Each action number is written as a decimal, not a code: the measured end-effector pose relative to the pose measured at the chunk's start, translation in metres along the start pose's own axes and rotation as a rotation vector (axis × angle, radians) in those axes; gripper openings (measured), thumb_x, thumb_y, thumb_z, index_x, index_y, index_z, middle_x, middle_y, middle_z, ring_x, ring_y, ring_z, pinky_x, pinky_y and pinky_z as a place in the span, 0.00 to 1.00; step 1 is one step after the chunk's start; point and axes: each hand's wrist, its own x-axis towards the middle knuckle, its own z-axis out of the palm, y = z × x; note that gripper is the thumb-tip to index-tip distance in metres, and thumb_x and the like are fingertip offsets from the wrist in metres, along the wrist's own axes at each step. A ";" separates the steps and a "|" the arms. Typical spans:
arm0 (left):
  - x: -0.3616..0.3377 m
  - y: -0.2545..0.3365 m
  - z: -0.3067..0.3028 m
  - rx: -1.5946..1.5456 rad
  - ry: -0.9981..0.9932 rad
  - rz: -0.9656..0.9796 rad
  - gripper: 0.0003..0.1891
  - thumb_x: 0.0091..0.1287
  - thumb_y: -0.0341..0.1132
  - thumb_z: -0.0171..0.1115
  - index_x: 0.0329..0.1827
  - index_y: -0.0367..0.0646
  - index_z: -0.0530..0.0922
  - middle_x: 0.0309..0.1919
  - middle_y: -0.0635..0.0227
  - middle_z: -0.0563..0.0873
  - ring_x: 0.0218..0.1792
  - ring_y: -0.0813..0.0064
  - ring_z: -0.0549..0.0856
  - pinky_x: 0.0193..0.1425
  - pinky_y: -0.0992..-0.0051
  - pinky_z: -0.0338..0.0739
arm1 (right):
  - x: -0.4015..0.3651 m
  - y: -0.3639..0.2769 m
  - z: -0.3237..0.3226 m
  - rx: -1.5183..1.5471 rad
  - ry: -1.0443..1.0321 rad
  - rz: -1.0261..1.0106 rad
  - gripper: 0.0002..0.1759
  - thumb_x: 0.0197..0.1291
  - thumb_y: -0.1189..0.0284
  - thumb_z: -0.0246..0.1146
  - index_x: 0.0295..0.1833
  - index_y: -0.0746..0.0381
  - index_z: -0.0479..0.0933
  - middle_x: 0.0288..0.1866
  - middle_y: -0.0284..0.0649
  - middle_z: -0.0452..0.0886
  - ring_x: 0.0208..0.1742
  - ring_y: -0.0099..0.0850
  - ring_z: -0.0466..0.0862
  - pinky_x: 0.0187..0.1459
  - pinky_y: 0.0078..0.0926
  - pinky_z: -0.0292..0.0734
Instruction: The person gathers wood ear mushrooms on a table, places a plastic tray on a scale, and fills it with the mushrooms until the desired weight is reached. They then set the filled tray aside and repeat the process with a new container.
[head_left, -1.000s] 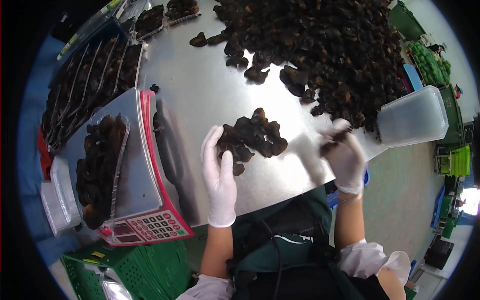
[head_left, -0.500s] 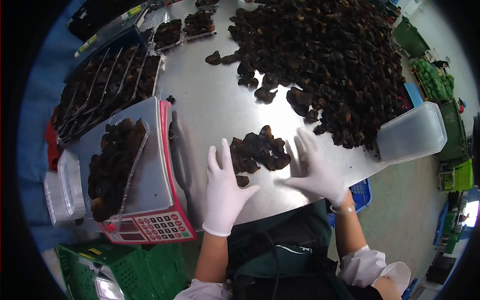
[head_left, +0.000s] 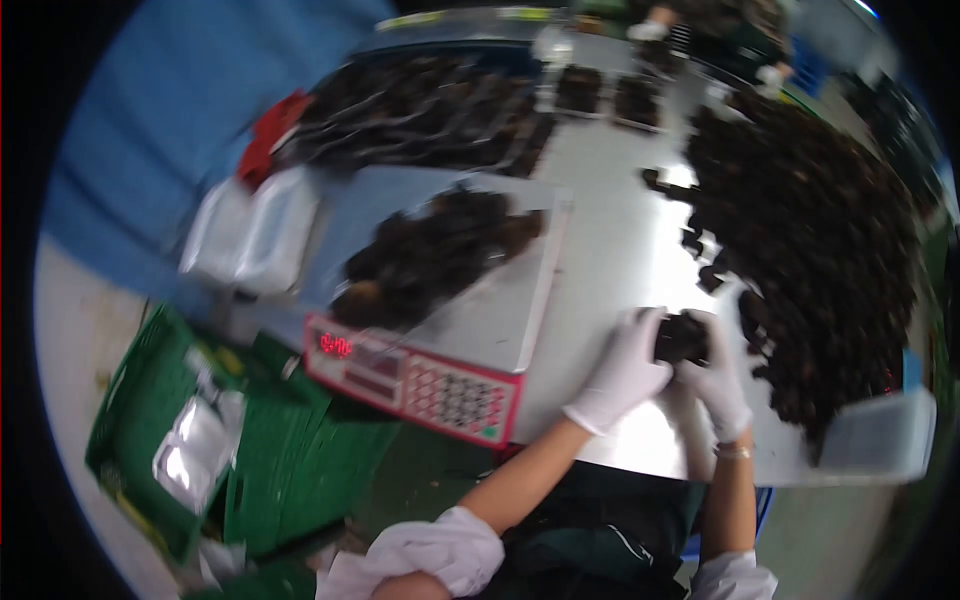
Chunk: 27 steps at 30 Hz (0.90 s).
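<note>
In white gloves, my left hand (head_left: 622, 375) and my right hand (head_left: 722, 388) close from both sides around a small clump of dark wood ear mushrooms (head_left: 681, 338) at the table's near side. To the left stands a red-edged digital scale (head_left: 508, 392) with lit red digits too blurred to read. On its plate lies a clear tray heaped with wood ear mushrooms (head_left: 430, 255). A large loose pile of the same mushrooms (head_left: 815, 260) spreads over the table right of my hands.
Filled trays (head_left: 430, 115) stand behind the scale, with smaller ones (head_left: 578, 90) farther back. Empty clear trays (head_left: 250, 230) sit left of the scale; a stack of translucent trays (head_left: 875, 440) is at the right edge. Green crates (head_left: 290, 460) stand below. Another person's gloved hand (head_left: 648, 32) shows at the far end.
My hands have come together around the mushroom clump, which lay spread between them before. The view has swung left, so the scale and crates appear more central.
</note>
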 end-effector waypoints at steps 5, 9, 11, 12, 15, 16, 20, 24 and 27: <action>-0.003 0.014 -0.006 0.103 0.065 -0.040 0.32 0.53 0.22 0.61 0.66 0.38 0.72 0.74 0.39 0.62 0.70 0.36 0.70 0.76 0.56 0.67 | 0.004 -0.002 0.000 -0.067 -0.057 -0.008 0.34 0.48 0.91 0.60 0.65 0.65 0.70 0.56 0.42 0.77 0.62 0.31 0.79 0.66 0.28 0.75; -0.009 0.029 -0.016 -0.042 0.084 -0.028 0.30 0.55 0.20 0.59 0.65 0.38 0.71 0.74 0.42 0.62 0.67 0.38 0.73 0.71 0.56 0.72 | 0.004 -0.024 0.006 -0.131 -0.063 -0.015 0.33 0.49 0.91 0.60 0.64 0.65 0.69 0.56 0.41 0.77 0.60 0.29 0.80 0.65 0.27 0.76; -0.011 0.045 -0.030 -0.094 0.051 -0.054 0.30 0.56 0.19 0.58 0.65 0.38 0.71 0.73 0.43 0.62 0.67 0.39 0.74 0.70 0.56 0.73 | 0.003 -0.049 0.012 -0.067 -0.046 -0.043 0.33 0.50 0.91 0.59 0.64 0.65 0.69 0.56 0.40 0.78 0.59 0.29 0.80 0.65 0.27 0.75; -0.012 0.050 -0.038 -0.103 0.098 0.023 0.30 0.57 0.19 0.57 0.66 0.39 0.71 0.73 0.43 0.62 0.67 0.40 0.74 0.70 0.58 0.74 | 0.005 -0.060 0.015 0.001 -0.033 -0.066 0.33 0.50 0.91 0.59 0.65 0.65 0.69 0.56 0.40 0.78 0.58 0.28 0.80 0.66 0.27 0.75; -0.018 0.082 -0.076 -0.095 0.182 0.141 0.31 0.58 0.18 0.58 0.69 0.40 0.70 0.70 0.45 0.66 0.68 0.43 0.74 0.70 0.59 0.74 | 0.017 -0.119 0.029 0.037 -0.130 0.010 0.33 0.53 0.91 0.61 0.66 0.64 0.68 0.54 0.40 0.78 0.39 0.23 0.83 0.27 0.19 0.81; -0.019 0.088 -0.088 -0.020 0.231 0.172 0.32 0.57 0.18 0.59 0.69 0.40 0.70 0.68 0.45 0.67 0.68 0.43 0.74 0.70 0.59 0.73 | 0.023 -0.130 0.035 0.016 -0.158 -0.018 0.32 0.54 0.91 0.62 0.66 0.64 0.68 0.54 0.40 0.78 0.36 0.22 0.83 0.20 0.18 0.77; -0.018 0.086 -0.108 0.018 0.310 0.212 0.33 0.57 0.19 0.59 0.70 0.39 0.69 0.67 0.46 0.69 0.68 0.44 0.74 0.72 0.60 0.71 | 0.039 -0.135 0.048 -0.134 -0.167 -0.311 0.32 0.56 0.87 0.65 0.67 0.62 0.68 0.54 0.40 0.77 0.35 0.20 0.80 0.18 0.16 0.77; -0.023 0.063 -0.072 0.034 0.157 0.030 0.31 0.59 0.21 0.60 0.69 0.37 0.68 0.67 0.44 0.69 0.65 0.41 0.75 0.69 0.55 0.73 | 0.025 -0.110 0.036 -0.131 -0.205 0.092 0.31 0.54 0.86 0.66 0.66 0.65 0.70 0.52 0.41 0.76 0.42 0.24 0.82 0.30 0.19 0.83; -0.017 0.029 -0.036 0.137 -0.024 -0.098 0.33 0.59 0.23 0.62 0.72 0.38 0.67 0.70 0.40 0.66 0.64 0.40 0.75 0.69 0.54 0.73 | 0.023 -0.020 0.010 -0.385 -0.189 -0.188 0.33 0.51 0.86 0.65 0.65 0.65 0.72 0.58 0.49 0.77 0.53 0.36 0.83 0.52 0.28 0.85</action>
